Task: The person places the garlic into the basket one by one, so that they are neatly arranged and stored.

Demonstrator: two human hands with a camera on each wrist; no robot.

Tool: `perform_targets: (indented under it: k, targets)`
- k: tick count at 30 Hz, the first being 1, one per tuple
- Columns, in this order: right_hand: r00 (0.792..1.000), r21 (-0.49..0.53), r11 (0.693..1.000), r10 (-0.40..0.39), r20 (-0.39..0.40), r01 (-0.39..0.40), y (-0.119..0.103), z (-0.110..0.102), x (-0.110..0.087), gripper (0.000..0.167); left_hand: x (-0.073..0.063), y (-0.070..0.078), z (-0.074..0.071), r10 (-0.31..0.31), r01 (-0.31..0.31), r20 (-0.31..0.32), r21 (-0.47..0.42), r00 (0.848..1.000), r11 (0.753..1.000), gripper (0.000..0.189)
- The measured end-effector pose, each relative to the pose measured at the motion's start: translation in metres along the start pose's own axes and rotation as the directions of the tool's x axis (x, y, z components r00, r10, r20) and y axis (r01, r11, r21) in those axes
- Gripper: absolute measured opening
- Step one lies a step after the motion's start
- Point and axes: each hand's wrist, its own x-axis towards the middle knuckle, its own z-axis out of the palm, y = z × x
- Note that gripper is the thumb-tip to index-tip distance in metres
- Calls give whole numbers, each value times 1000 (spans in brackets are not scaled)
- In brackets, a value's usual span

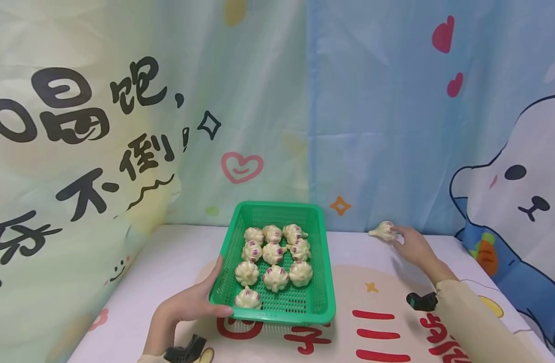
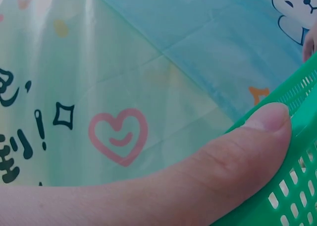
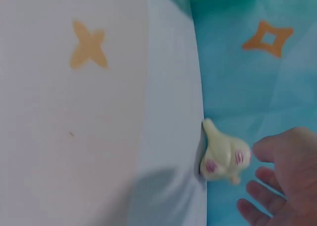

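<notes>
A green plastic basket [image 1: 329,282] stands on the table with several garlic bulbs [image 1: 275,278] inside, white with purple streaks. My left hand [image 1: 188,302] holds the basket at its near left corner, fingers along the left side. The left thumb [image 2: 247,141] lies against the rim in the left wrist view; the other fingers are mostly hidden there. At the table's back edge, right of the basket, lies a single garlic bulb [image 1: 384,231], stem pointing left. My right hand [image 1: 413,245] is at that bulb's right side, its thumb close to the bulb [image 3: 225,156] and its fingers spread loosely.
A printed cloth backdrop [image 1: 368,126] rises directly behind the table. The white table cover [image 1: 345,247] carries printed red characters and orange stars. Small black devices [image 1: 422,301] sit on both wrists.
</notes>
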Motion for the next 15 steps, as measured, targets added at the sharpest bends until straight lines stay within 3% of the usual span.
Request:
perform_targets:
  k: [3,9,15]
  targets:
    - [999,-61,998,-1,42,3,2,3,10,44,-4,-2,-1,-9,9,-2,-13,1000,1000,119]
    - [992,-84,996,18,121,-8,4,11,24,46,-4,-8,2,15,-15,9,-7,1000,1000,119]
    - [988,-151,987,-27,155,51,18,15,33,46,3,-5,1,39,-39,16,1,999,999,118]
